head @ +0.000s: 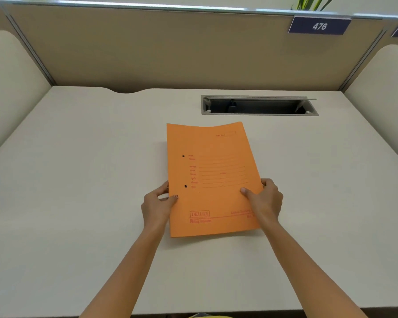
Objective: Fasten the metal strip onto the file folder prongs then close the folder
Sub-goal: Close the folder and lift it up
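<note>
An orange file folder (213, 177) lies shut on the white desk (78, 180), its printed cover facing up and two punched holes near its left edge. My left hand (157, 205) grips the folder's left edge, thumb on the cover. My right hand (265, 200) holds the right edge, thumb pressed on the cover and fingers curled under the side. The far edge of the cover bows up slightly. The metal strip and the prongs are hidden inside the folder.
An open grey cable tray (259, 106) is set into the desk behind the folder. Beige partition walls (170, 53) enclose the back and both sides. A blue sign reading 476 (319, 25) hangs at the upper right.
</note>
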The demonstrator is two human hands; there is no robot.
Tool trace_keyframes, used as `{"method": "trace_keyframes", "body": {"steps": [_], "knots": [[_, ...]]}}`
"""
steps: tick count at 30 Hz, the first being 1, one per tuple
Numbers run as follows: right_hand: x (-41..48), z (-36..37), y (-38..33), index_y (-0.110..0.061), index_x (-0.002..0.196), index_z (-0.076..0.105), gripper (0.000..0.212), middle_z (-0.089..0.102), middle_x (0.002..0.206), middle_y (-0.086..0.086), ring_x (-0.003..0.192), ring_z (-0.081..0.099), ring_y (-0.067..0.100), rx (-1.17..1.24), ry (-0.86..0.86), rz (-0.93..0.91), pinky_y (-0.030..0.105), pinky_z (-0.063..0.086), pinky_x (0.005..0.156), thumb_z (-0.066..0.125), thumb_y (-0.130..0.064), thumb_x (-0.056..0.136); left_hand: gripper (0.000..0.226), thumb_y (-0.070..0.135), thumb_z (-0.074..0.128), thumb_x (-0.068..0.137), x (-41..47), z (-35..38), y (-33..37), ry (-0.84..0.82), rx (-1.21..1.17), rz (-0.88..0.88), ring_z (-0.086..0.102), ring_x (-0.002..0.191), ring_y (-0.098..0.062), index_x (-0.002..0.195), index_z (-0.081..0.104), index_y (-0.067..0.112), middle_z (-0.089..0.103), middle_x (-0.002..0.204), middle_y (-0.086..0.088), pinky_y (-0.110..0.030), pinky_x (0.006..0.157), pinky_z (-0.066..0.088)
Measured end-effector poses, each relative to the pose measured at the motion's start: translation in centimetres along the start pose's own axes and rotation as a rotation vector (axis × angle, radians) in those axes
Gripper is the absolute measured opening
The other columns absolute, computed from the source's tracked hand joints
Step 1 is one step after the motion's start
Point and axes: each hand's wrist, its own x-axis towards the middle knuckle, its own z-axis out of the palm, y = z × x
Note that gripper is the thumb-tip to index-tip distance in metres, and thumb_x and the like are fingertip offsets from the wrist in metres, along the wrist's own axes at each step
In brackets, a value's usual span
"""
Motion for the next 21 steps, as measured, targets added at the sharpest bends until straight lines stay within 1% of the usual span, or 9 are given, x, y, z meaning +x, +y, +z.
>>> {"method": "trace_keyframes", "body": {"steps": [4,7,9,10,12,14,16,18,21], "knots": [[1.7,1.6,-3.5,-0.011,0.117,0.056,0.05,0.067,0.112,0.007,0.099,0.063,0.026,0.075,-0.008,-0.109,0.038,0.051,0.083,0.078,-0.028,0.075,0.046,0.004,0.063,0.085,2.9,-1.1,1.7,0.07,-0.044,0.049,0.065,0.086,-0.006,0.127,0.06,0.023,0.065,0.116,0.01,-0.03,0.082,0.052],[3.2,3.2,-6.5,-0.01,0.116,0.056,0.045,0.066,0.111,0.007,0.097,0.063,0.024,0.133,-0.021,-0.17,0.033,0.05,0.08,0.076,-0.024,0.078,0.045,0.005,0.062,0.086,5.5,-1.9,3.6,0.137,-0.059,0.087,0.064,0.085,-0.005,0.126,0.06,0.026,0.065,0.11,0.013,-0.033,0.084,0.053],[4.4,4.4,-8.5,-0.009,0.116,0.056,0.043,0.066,0.112,0.007,0.097,0.062,0.023,0.159,-0.032,-0.196,0.033,0.049,0.079,0.075,-0.022,0.079,0.043,0.006,0.06,0.087,7.6,-2.3,5.1,0.182,-0.065,0.1,0.065,0.089,-0.012,0.125,0.061,0.028,0.065,0.109,0.012,-0.037,0.087,0.053],[5.0,5.1,-9.6,-0.009,0.115,0.056,0.042,0.065,0.112,0.007,0.096,0.062,0.023,0.166,-0.038,-0.204,0.033,0.049,0.079,0.075,-0.022,0.08,0.043,0.007,0.059,0.088,8.8,-2.4,5.7,0.202,-0.07,0.102,0.064,0.093,-0.014,0.125,0.061,0.028,0.066,0.112,0.011,-0.037,0.088,0.052],[6.3,6.5,-11.6,-0.009,0.115,0.056,0.041,0.065,0.112,0.007,0.094,0.061,0.021,0.179,-0.048,-0.212,0.031,0.048,0.078,0.074,-0.02,0.081,0.043,0.006,0.058,0.088,11.0,-2.5,7.0,0.238,-0.088,0.095,0.063,0.097,-0.016,0.125,0.061,0.027,0.066,0.119,0.009,-0.034,0.087,0.051],[7.6,7.8,-13.3,-0.008,0.115,0.056,0.039,0.065,0.113,0.008,0.094,0.061,0.021,0.194,-0.052,-0.215,0.029,0.047,0.076,0.073,-0.019,0.082,0.042,0.005,0.057,0.088,13.3,-2.7,8.2,0.267,-0.081,0.085,0.062,0.097,-0.016,0.123,0.063,0.026,0.066,0.117,0.01,-0.031,0.084,0.049],[8.8,9.1,-14.8,-0.007,0.116,0.056,0.037,0.064,0.114,0.008,0.099,0.062,0.024,0.201,-0.069,-0.212,0.029,0.045,0.076,0.07,-0.017,0.084,0.039,0.004,0.057,0.086,15.8,-2.8,9.1,0.297,-0.083,0.061,0.064,0.099,-0.018,0.118,0.067,0.024,0.068,0.114,0.009,-0.033,0.086,0.052],[10.2,10.6,-16.2,-0.007,0.116,0.056,0.033,0.064,0.115,0.009,0.1,0.062,0.025,0.193,-0.095,-0.199,0.029,0.043,0.075,0.068,-0.014,0.086,0.036,0.002,0.059,0.086,18.4,-2.8,9.9,0.334,-0.123,0.012,0.065,0.097,-0.02,0.114,0.069,0.021,0.07,0.114,0.003,-0.037,0.089,0.053],[12.5,12.8,-17.8,-0.007,0.111,0.059,0.025,0.064,0.112,0.01,0.095,0.061,0.025,0.183,-0.116,-0.186,0.03,0.044,0.073,0.065,-0.011,0.088,0.035,0.0,0.059,0.086,21.8,-2.5,10.7,0.369,-0.139,-0.006,0.064,0.094,-0.021,0.116,0.068,0.017,0.07,0.114,-0.002,-0.038,0.089,0.054]]}}
